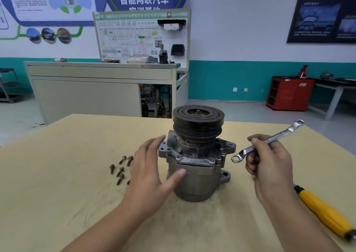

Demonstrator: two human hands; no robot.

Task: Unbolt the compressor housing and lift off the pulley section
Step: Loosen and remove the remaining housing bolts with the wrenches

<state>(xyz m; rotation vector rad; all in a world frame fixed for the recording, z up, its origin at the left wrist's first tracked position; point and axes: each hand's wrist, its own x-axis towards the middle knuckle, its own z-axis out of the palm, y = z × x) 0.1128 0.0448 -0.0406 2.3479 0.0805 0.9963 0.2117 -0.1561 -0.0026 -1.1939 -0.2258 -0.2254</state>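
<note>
Compressor [194, 167] upright on table [77, 174], pulley section [198, 122] on top | bolts [120, 170] lie out at left | left hand [150, 174] open against its side | right hand [269, 167] grips wrench [269, 141], clear | advice: put wrench down, lift straight up.

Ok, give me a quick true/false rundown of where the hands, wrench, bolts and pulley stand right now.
1. The right hand holds the ring wrench. True.
2. The pulley lies on the table beside the compressor. False: it sits on top of the compressor housing.
3. Several loose bolts lie on the table left of the housing. True.
4. The left hand grips the yellow-handled screwdriver. False: the hand is open by the housing, and the screwdriver lies on the table at right.
</note>
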